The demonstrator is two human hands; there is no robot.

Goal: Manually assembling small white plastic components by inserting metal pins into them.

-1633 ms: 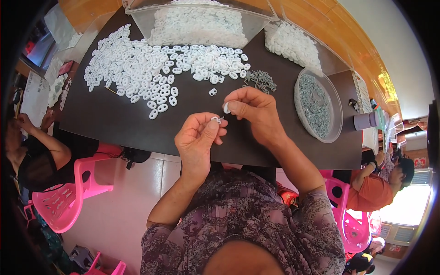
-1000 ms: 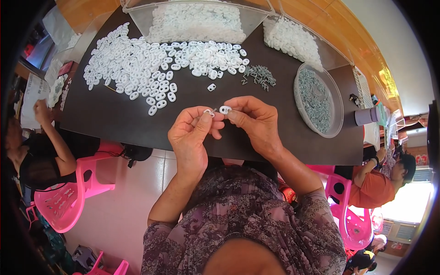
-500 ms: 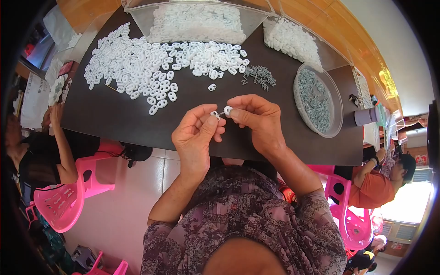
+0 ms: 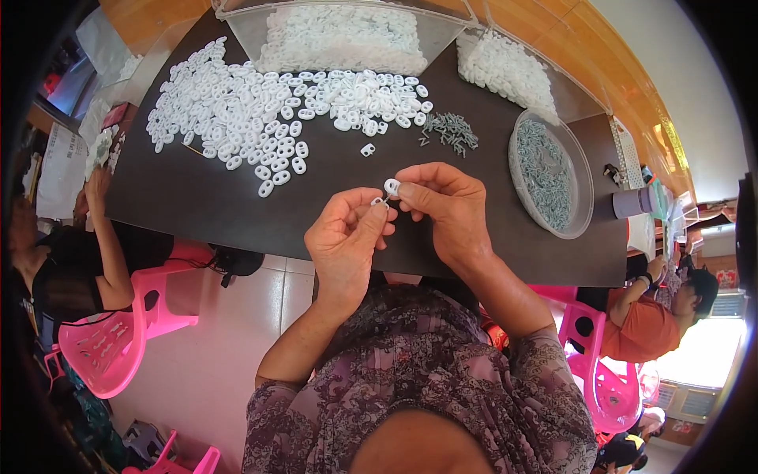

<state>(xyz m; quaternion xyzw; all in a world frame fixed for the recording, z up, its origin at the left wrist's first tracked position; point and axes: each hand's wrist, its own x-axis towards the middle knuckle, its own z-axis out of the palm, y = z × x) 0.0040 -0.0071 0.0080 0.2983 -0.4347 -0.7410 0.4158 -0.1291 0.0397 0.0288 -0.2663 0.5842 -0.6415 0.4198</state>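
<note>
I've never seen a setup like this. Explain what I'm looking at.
There is no machine here, only a person working bare-handed. A wide fisheye camera worn on the person's head looks down, so straight edges bend near the picture's rim.

On the dark table lie heaped white pieces, many showing two holes, and a small pile of what look like grey screws. A round dish holds more of these, and clear bins at the far side hold white pieces too.

The left hand pinches one piece, the right hand another piece, close together; whether a screw joins them is too small to tell.
</note>
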